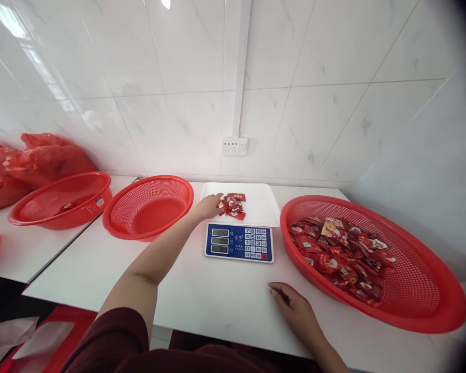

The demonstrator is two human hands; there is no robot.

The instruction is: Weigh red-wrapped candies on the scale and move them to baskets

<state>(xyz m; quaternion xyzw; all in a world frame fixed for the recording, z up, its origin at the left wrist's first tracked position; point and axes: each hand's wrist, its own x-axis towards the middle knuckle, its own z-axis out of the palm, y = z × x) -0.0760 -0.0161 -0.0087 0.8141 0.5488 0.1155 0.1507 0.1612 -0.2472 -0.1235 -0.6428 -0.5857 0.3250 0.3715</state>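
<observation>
My left hand (209, 206) reaches out over the white pan of a scale (262, 207), its fingers curled against a small pile of red candy packets (233, 205) lying on the pan. The scale's blue front panel (239, 242) shows displays and a keypad. My right hand (293, 305) rests flat on the white table, fingers loosely spread, holding nothing, just beside the near-left rim of a large red mesh basket (419, 305) that holds several red candy packets (339, 254).
An empty red mesh basket (149, 207) sits left of the scale. Further left a red basin (62, 201) stands on a second table, with red plastic bags (34, 160) behind it. A tiled wall with a socket (235, 146) runs behind.
</observation>
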